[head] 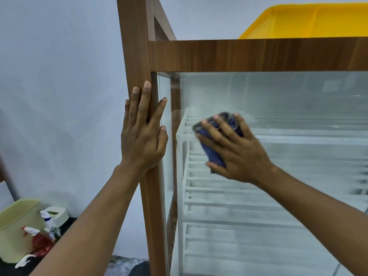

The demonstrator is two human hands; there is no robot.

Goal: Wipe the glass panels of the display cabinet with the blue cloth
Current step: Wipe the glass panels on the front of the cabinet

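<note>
**Cloth on the front glass, other grip steadying the corner post**

My right grip (237,150) lies spread over the blue cloth (214,156), fingers fanned out and pressing it flat against the front glass panel (288,96) of the display cabinet (239,55). The cloth is bunched under my palm, near the upper left corner of that pane. It shows between my fingers and below my thumb, a little blurred.

My left grip (142,136) rests open on the wooden corner post (137,56), fingers straight and pointing up. Its thumb and forefinger reach past the post's edge toward the side glass (166,156).

Behind the hazy front pane I see white slatted shelves (239,196). A yellow tray (310,20) sits on top of the cabinet. Down at the lower left stand a pale green bin (18,222) and some spray bottles (47,218), beside the white wall (59,76).
</note>
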